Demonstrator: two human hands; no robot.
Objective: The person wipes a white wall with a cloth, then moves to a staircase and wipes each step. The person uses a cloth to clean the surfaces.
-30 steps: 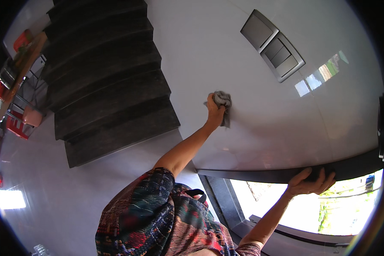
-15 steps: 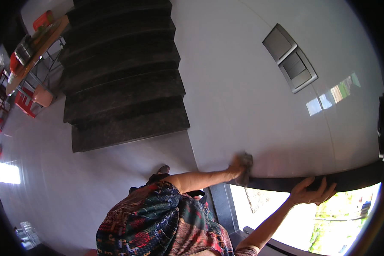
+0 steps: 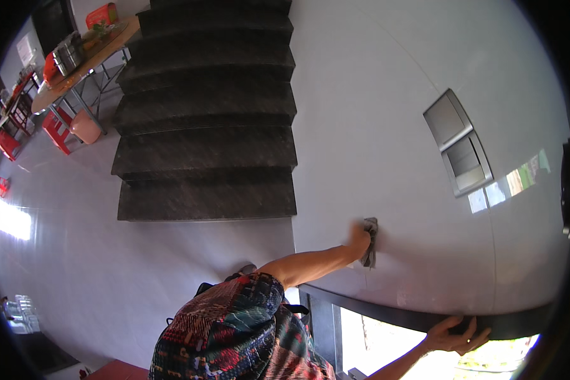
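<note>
My left hand [image 3: 359, 240], partly smeared by motion, grips a crumpled grey cloth [image 3: 371, 246] and presses it against the glossy pale wall [image 3: 386, 158], a little above the dark frame. Down at the right, the fingers of my right hand [image 3: 453, 337] are spread on the dark frame edge [image 3: 513, 324] along the bottom of the wall. Nothing held shows in that hand. Bright light comes through the opening below the frame. A double silver switch plate [image 3: 457, 142] sits on the wall above both hands.
Dark stone stairs [image 3: 209, 145] rise beside the wall on the left. Farther left stand a wooden table [image 3: 95, 60] with metal pots [image 3: 68, 54], a red stool [image 3: 57, 130] and a pink bucket [image 3: 85, 128]. A dark object [image 3: 568, 187] is at the right rim.
My left hand with the cloth has moved up the wall, away from the frame. My right hand stays on the frame. The whole view has shifted and turned somewhat.
</note>
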